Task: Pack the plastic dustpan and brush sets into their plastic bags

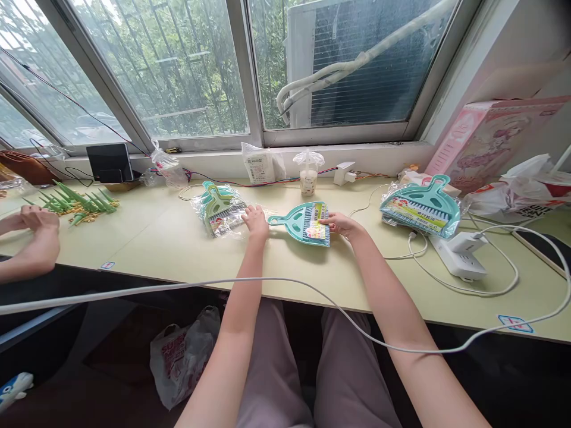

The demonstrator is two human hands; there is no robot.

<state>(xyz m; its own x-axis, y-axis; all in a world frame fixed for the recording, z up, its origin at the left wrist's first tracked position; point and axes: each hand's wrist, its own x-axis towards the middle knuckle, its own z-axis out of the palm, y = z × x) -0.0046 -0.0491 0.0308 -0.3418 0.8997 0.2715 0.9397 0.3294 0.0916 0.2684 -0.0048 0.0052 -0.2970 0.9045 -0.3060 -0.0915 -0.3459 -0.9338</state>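
Note:
A teal dustpan-and-brush set (297, 223) lies over the table in front of me, its handle pointing left. My right hand (342, 224) grips its right edge, thumb on the yellow label. Just left of the handle tip, my left hand (256, 221) has its fingers on crinkled clear plastic wrap (235, 224) and looks closed on it. That wrap spreads over a second set (216, 208), green and teal, lying to the left. More wrapped teal sets (419, 208) are piled to the right.
Another person's hands (40, 229) are at the far left beside green pointed pieces (80, 202). A lidded cup (307, 175) stands near the sill. A power strip (459, 260) sits at right, and a white cable (285, 279) crosses low in front.

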